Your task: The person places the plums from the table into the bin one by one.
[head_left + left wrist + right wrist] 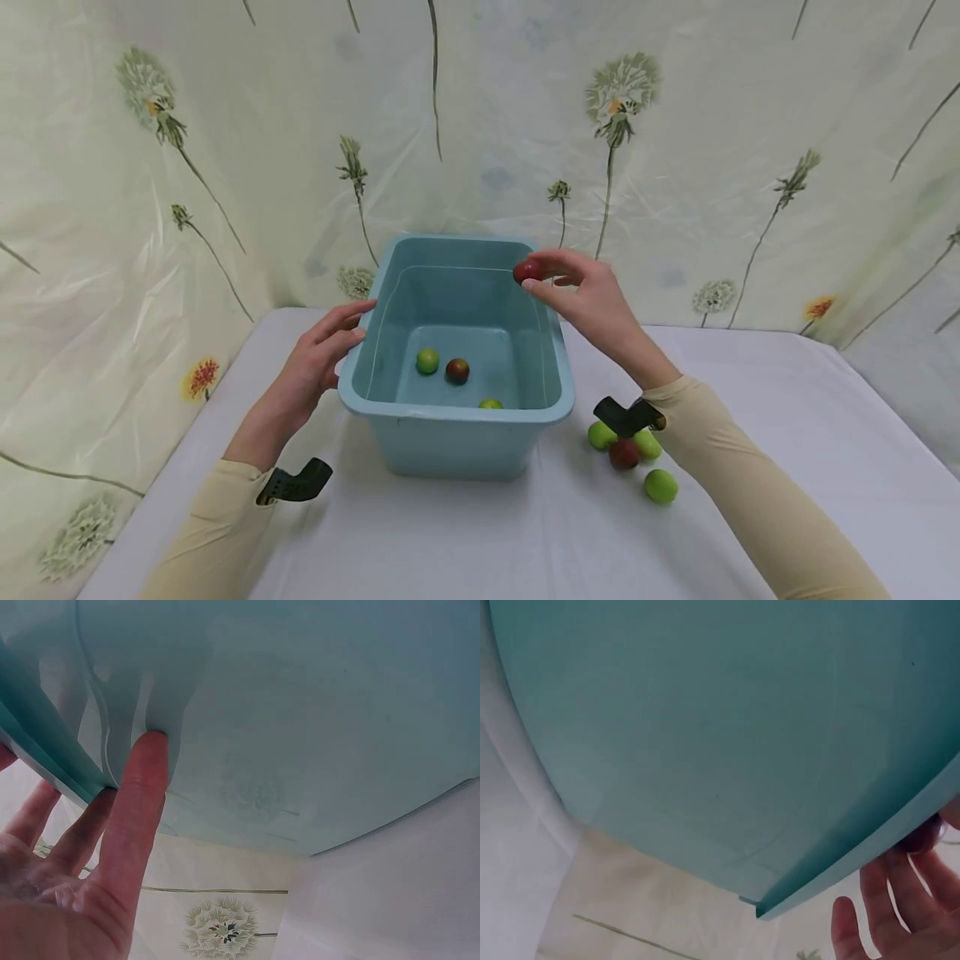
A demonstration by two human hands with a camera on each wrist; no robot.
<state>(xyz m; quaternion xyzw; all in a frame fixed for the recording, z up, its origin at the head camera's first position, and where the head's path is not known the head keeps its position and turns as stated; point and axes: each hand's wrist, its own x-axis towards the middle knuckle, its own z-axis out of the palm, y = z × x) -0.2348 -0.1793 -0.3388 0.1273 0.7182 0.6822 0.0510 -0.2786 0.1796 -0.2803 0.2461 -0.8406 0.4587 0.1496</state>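
A light blue plastic basin [456, 446] stands on the table. My right hand [588, 296] pinches a small, shiny dark red round fruit [527, 271] between thumb and fingers, over the basin's far right rim. In the right wrist view the same fruit [924, 835] shows partly behind the rim. My left hand [311, 362] touches the basin's left side, its fairly straight fingers [135, 795] against the rim and outer wall. Inside the basin lie a green fruit [427, 361], a dark reddish-brown fruit [457, 371] and another green one [491, 403], half hidden by the front rim.
Right of the basin, several green fruits [661, 486] and a dark red one [624, 454] lie grouped on the white tablecloth [450, 542], partly under my right forearm. A flower-printed curtain [480, 125] hangs behind the table. Dark wrist cameras [296, 482] are strapped to both wrists.
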